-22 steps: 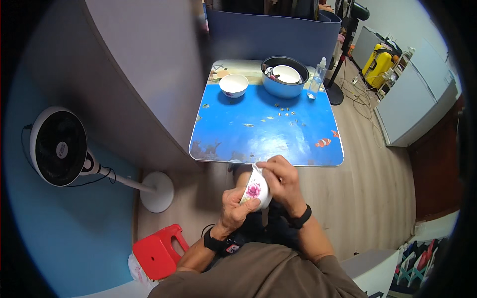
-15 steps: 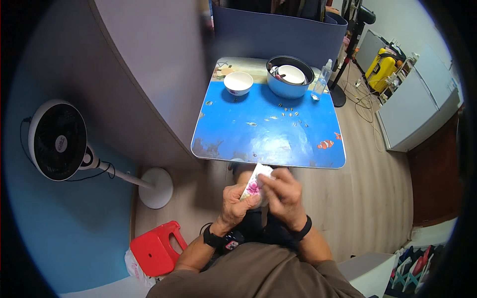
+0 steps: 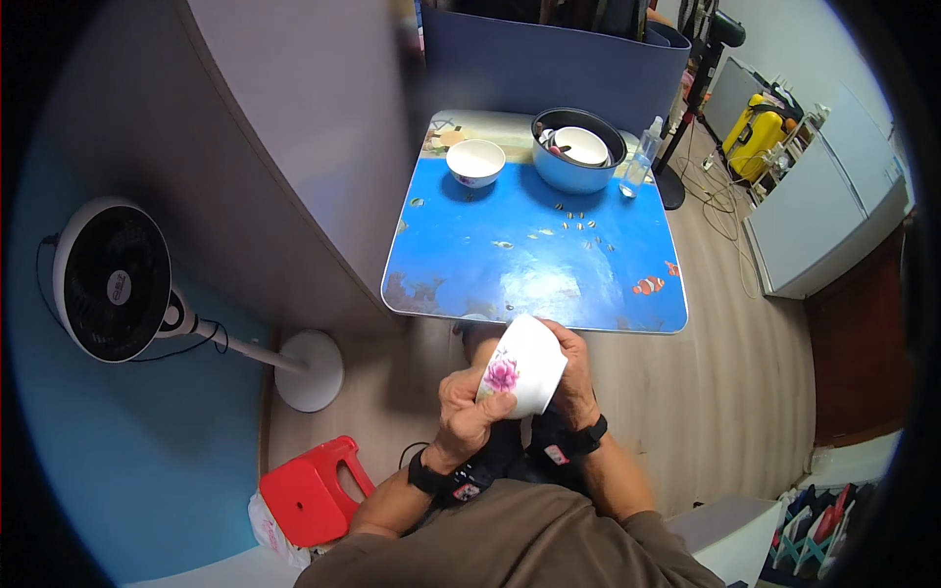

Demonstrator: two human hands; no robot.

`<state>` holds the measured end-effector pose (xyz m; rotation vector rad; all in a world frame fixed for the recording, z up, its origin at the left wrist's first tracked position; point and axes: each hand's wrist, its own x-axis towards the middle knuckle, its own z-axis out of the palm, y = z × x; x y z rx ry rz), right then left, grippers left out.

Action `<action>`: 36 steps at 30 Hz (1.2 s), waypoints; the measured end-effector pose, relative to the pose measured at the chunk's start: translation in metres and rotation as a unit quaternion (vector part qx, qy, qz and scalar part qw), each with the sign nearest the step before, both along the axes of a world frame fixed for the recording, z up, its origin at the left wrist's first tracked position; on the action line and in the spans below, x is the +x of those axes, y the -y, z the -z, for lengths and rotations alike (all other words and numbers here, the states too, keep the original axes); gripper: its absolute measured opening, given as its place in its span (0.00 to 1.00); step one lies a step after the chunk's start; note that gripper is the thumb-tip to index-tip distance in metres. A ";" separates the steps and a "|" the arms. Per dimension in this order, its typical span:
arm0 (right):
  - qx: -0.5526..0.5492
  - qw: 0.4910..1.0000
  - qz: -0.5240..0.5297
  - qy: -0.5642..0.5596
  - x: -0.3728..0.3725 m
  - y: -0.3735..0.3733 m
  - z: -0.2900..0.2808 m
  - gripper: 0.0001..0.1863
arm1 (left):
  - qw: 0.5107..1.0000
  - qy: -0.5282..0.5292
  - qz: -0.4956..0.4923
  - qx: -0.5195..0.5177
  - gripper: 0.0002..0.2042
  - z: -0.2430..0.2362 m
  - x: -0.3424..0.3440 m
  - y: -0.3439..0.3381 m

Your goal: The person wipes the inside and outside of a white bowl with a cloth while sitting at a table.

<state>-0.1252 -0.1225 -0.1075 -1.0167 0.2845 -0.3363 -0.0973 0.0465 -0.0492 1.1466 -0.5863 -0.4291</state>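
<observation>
Sitting at the near edge of the blue fish-patterned worktop, the person held a white bowl with a pink flower in both hands above the lap. The left hand had its fingers clenched around the bowl's 7 o'clock side, and the right hand cupped it from 3 o'clock. Far across the worktop, toward 12 o'clock, stood a small white bowl and a blue pot with dishes inside

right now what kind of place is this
Probably a room in a home, maybe a small dining corner: a folding table with a blue fish-print top bears a white bowl and a pot of dishes, and a standing fan stands on the wood-look floor.
</observation>
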 end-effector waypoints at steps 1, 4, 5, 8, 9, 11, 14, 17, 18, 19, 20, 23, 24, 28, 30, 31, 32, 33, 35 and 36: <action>0.001 1.000 0.000 0.000 0.002 -0.004 -0.001 0.13 | 1.000 0.000 0.000 0.001 0.16 0.007 0.001 0.002; 0.232 0.970 -0.043 0.061 0.007 -0.006 0.005 0.20 | 0.986 -0.140 -0.010 -0.093 0.16 0.025 -0.002 0.010; 0.234 0.970 -0.034 0.062 0.005 -0.007 0.008 0.20 | 0.986 -0.142 -0.002 -0.090 0.16 0.030 -0.004 0.012; 0.276 0.961 -0.020 0.007 0.002 -0.011 0.009 0.19 | 0.981 -0.170 0.011 -0.089 0.15 0.038 -0.002 0.014; 0.276 0.961 -0.018 0.007 0.000 -0.008 0.007 0.19 | 0.986 -0.152 0.049 -0.052 0.16 0.035 0.001 0.011; 0.231 0.972 -0.018 0.043 -0.004 0.003 0.004 0.18 | 0.987 -0.135 0.084 -0.015 0.16 0.028 0.008 0.006; 0.020 0.999 -0.040 0.021 -0.006 0.015 -0.022 0.17 | 0.945 -0.276 0.169 0.057 0.21 0.008 0.026 0.003; -0.049 0.996 -0.080 0.001 -0.003 0.015 -0.036 0.18 | 0.949 -0.246 0.172 0.094 0.20 -0.011 0.029 0.006; -0.018 0.996 -0.081 0.007 -0.002 0.014 -0.041 0.17 | 0.949 -0.246 0.174 0.095 0.20 -0.015 0.031 0.006; 0.013 0.996 -0.083 0.013 -0.002 0.013 -0.043 0.16 | 0.952 -0.221 0.171 0.123 0.20 -0.017 0.033 0.005; 0.013 0.997 -0.081 0.013 -0.002 0.014 -0.042 0.16 | 0.954 -0.196 0.168 0.152 0.20 -0.020 0.035 0.005; 0.028 0.998 -0.054 0.013 0.000 0.012 -0.035 0.14 | 0.958 -0.194 0.163 0.131 0.19 -0.028 0.031 0.013; 0.003 1.000 -0.010 0.000 0.002 0.009 -0.033 0.13 | 0.958 -0.195 0.162 0.133 0.19 -0.026 0.029 0.015; -0.008 0.992 0.122 -0.004 -0.003 0.012 -0.032 0.11 | 0.971 -0.181 0.109 0.109 0.17 -0.005 0.021 0.009; -0.153 0.979 0.126 0.053 -0.011 0.014 -0.045 0.11 | 0.977 -0.156 0.095 0.111 0.15 0.003 0.023 0.008; -0.295 0.941 0.128 0.108 -0.018 0.013 -0.054 0.11 | 0.982 -0.141 0.077 0.102 0.14 0.006 0.022 0.009; -0.374 0.912 0.101 0.136 -0.024 0.009 -0.059 0.11 | 0.986 -0.127 0.059 0.092 0.13 0.006 0.021 0.010; -0.452 0.877 0.078 0.143 -0.027 0.004 -0.065 0.12 | 0.986 -0.126 0.062 0.093 0.13 0.006 0.020 0.012; -0.519 0.831 0.111 0.168 -0.029 0.000 -0.062 0.12 | 0.991 -0.064 0.063 0.096 0.17 0.002 0.016 0.014; -0.494 0.842 0.140 0.164 -0.028 0.000 -0.058 0.10 | 0.991 -0.036 0.051 0.119 0.15 0.000 0.011 0.014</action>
